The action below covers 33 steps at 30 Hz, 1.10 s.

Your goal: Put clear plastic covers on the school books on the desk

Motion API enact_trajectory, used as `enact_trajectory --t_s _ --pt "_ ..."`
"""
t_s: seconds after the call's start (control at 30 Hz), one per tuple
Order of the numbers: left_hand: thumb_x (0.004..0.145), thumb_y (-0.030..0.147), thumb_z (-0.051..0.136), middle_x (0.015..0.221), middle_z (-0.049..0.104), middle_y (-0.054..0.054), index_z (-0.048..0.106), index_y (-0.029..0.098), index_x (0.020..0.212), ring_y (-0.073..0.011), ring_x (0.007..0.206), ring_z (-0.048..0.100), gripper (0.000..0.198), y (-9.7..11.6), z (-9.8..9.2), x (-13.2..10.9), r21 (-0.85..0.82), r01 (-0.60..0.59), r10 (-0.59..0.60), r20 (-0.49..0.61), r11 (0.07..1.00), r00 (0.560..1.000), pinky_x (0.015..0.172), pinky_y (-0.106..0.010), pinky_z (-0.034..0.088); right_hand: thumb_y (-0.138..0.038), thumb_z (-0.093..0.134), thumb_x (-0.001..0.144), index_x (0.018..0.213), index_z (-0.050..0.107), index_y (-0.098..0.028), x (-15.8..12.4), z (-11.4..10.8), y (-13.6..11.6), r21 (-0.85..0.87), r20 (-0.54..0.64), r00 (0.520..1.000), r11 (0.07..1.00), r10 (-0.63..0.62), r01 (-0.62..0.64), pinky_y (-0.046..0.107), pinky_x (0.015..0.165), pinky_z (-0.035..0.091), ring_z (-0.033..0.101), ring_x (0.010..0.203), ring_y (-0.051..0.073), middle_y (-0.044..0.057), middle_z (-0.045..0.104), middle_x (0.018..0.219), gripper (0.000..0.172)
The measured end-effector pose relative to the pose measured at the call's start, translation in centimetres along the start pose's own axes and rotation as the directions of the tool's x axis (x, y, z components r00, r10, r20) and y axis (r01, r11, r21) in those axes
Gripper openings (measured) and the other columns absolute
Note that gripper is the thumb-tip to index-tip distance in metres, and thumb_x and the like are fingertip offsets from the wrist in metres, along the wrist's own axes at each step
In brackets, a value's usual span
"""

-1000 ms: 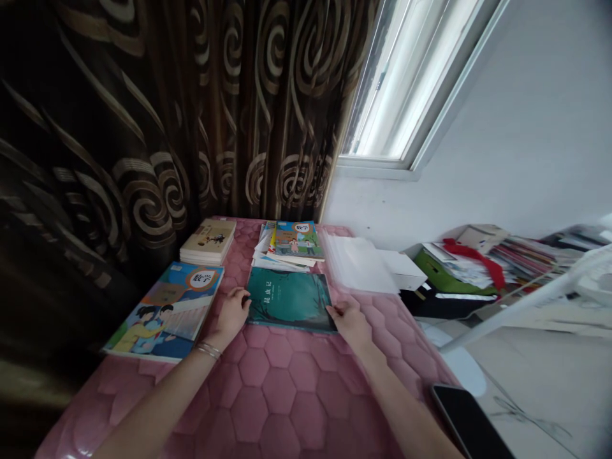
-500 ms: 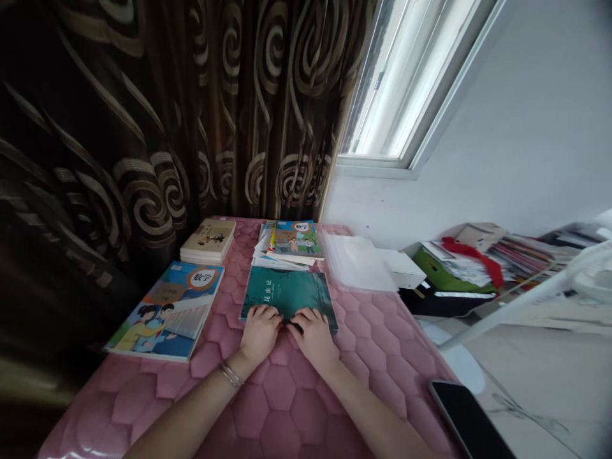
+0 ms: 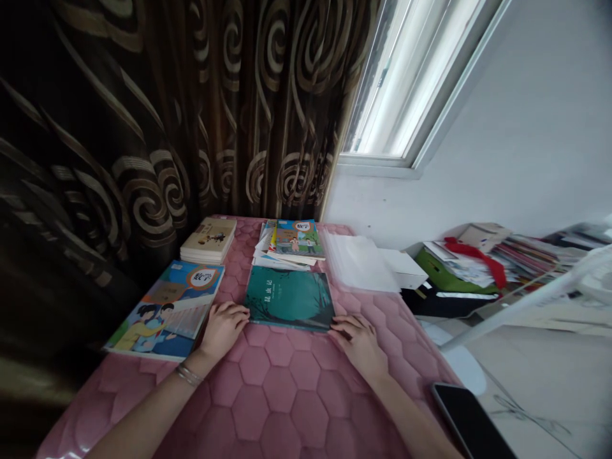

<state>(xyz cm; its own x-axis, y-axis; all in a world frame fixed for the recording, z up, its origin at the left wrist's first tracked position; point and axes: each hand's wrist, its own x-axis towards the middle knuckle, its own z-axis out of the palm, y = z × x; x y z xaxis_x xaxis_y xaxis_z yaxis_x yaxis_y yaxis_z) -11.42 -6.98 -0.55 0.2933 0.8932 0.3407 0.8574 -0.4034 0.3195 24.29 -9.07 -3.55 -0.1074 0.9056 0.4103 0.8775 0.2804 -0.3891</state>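
A dark green book (image 3: 289, 296) lies flat on the pink quilted cover (image 3: 280, 382). At its near left corner is my left hand (image 3: 224, 328), with bracelets at the wrist, its fingers closed around the corner. My right hand (image 3: 361, 344) has its fingers bent against the near right corner of the same book. Left of my left hand lies a blue textbook (image 3: 167, 309) with cartoon children. Behind the green book, another blue textbook (image 3: 296, 238) rests on a pile of papers.
A stack of tan books (image 3: 209, 240) stands at the back left by the curtain (image 3: 268, 115). Clear plastic sleeves (image 3: 356, 261) and a white box (image 3: 404, 269) lie at the back right. A black phone (image 3: 471, 421) is at the near right edge.
Both hands have moved apart from the middle of the green book's near edge out to its near corners. The book has hardly moved.
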Motion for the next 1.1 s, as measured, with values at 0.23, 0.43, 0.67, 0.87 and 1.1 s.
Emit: enact_trajectory --t_s 0.23,0.43,0.67,0.87,1.1 --pt "0.085 0.015 0.062 0.100 0.075 -0.001 0.074 0.026 0.088 -0.0196 0.099 0.063 0.017 -0.9 0.8 0.2 -0.035 -0.041 0.041 -0.005 0.999 0.999 0.089 -0.037 0.041 -0.036 0.055 0.088 0.085 0.074 -0.027 0.0 0.0 0.0 0.014 0.008 1.000 1.000 0.008 -0.009 0.041 0.091 0.038 0.059 0.103 0.023 0.003 0.071 0.104 0.021" --pt "0.085 0.014 0.060 0.099 0.074 -0.001 0.073 0.026 0.086 -0.0194 0.099 0.062 0.017 -0.4 0.6 0.1 -0.018 -0.035 0.034 -0.003 0.999 0.999 0.092 -0.038 0.037 -0.036 0.053 0.090 0.082 0.073 -0.026 -0.2 0.0 -0.6 -0.035 -0.019 1.000 0.999 -0.009 0.008 0.040 0.088 0.037 0.059 0.101 0.024 0.004 0.072 0.102 0.023" --pt "0.084 0.018 0.065 0.093 0.070 -0.002 0.071 0.025 0.087 -0.0202 0.101 0.058 0.010 4.5 2.4 1.1 -0.039 -0.081 0.081 -0.007 0.996 0.997 0.100 -0.044 0.029 -0.039 0.055 0.091 0.084 0.071 -0.025 0.8 2.0 -5.1 -0.085 -0.036 0.998 0.995 -0.059 0.056 0.037 0.081 0.037 0.057 0.102 0.025 0.006 0.071 0.101 0.022" --pt "0.084 0.011 0.061 0.089 0.067 -0.002 0.070 0.023 0.083 -0.0200 0.098 0.056 0.015 7.4 4.2 2.1 -0.043 -0.118 0.118 -0.019 0.992 0.993 0.097 -0.044 0.028 -0.029 0.061 0.089 0.084 0.070 -0.024 2.5 3.5 -9.9 -0.049 0.034 0.992 0.991 -0.120 0.121 0.037 0.081 0.036 0.056 0.104 0.023 0.004 0.070 0.105 0.011" --pt "0.088 0.016 0.059 0.087 0.069 -0.001 0.072 0.025 0.080 -0.0187 0.097 0.056 0.017 5.9 4.0 1.8 -0.078 -0.100 0.100 -0.010 0.992 0.995 0.093 -0.041 0.029 -0.030 0.060 0.089 0.082 0.073 -0.029 2.2 3.6 -8.3 0.001 0.009 0.998 0.998 -0.056 0.056 0.036 0.080 0.036 0.056 0.101 0.022 0.002 0.071 0.103 0.015"
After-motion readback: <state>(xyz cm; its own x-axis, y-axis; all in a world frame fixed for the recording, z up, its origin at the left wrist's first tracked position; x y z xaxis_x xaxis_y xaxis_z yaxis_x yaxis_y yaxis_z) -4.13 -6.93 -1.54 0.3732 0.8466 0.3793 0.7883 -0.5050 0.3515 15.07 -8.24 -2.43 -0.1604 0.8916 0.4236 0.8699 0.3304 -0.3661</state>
